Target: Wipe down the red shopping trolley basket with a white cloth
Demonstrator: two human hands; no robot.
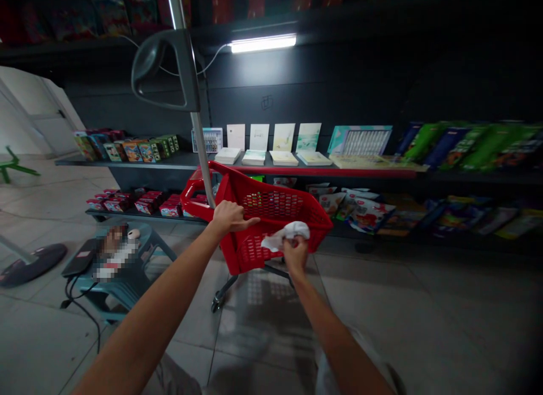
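Note:
A red plastic shopping basket (271, 205) on wheels stands tilted in the middle of the floor, with a grey pull handle (167, 67) rising on a metal pole. My left hand (229, 217) grips the basket's near rim, fingers wrapped over it. My right hand (296, 253) is closed on a crumpled white cloth (288, 234) pressed against the basket's rim and side.
Dark shelves (297, 170) behind the basket carry notebooks, boxed toys and coloured packs. A teal plastic stool (127, 270) at the left holds a dark device with cables. A fan base (29, 265) lies at far left. A strip light (263, 43) glows above.

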